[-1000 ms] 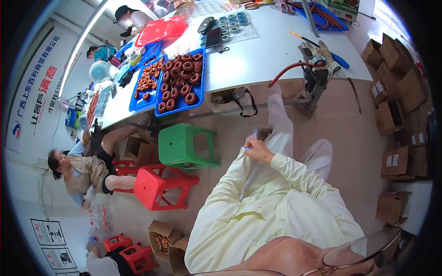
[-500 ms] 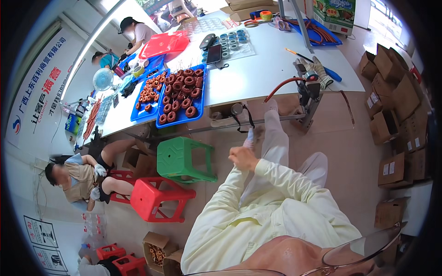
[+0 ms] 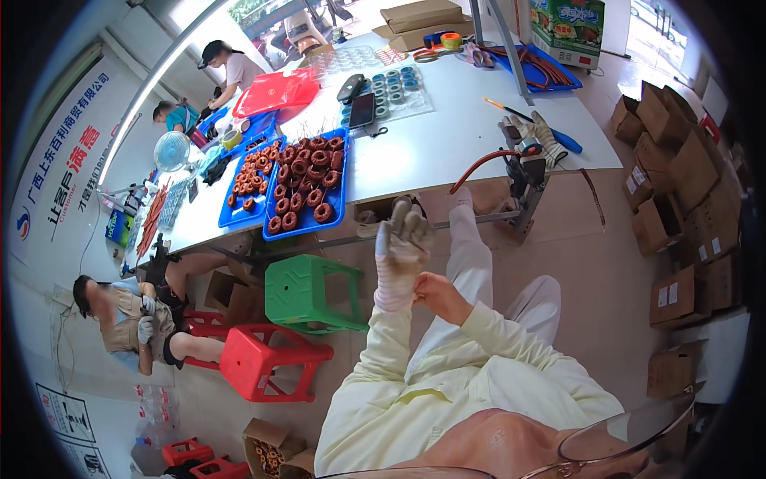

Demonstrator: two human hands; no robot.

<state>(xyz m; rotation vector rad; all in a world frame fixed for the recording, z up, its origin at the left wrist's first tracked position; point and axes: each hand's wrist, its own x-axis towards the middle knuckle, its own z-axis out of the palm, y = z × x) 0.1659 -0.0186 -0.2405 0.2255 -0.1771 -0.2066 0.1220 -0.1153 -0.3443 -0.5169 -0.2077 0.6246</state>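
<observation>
My left hand (image 3: 405,239) is raised in front of the table edge, wearing a pale work glove (image 3: 396,279) with a grey-coated palm and fingers. Its fingers point up, stretched out and slightly bent, with nothing in them. Bare and closed, my right hand (image 3: 444,297) pinches the knitted cuff of that glove at the left wrist. Another work glove (image 3: 546,139) lies on the white table (image 3: 447,156) near its right corner, beside a clamp-like metal fixture (image 3: 527,172) with a dark red tube (image 3: 479,166) reaching out of it.
Two blue trays hold reddish-brown wound rings (image 3: 319,176) and smaller orange rings (image 3: 254,177). A green stool (image 3: 299,291) and a red stool (image 3: 255,359) stand at left. A seated co-worker (image 3: 132,319) wears gloves. Cardboard boxes (image 3: 690,168) line the right side.
My gloved left hand has come up from below the table edge, its fingers now upright. My right hand has moved from over the left wrist to the cuff's right side.
</observation>
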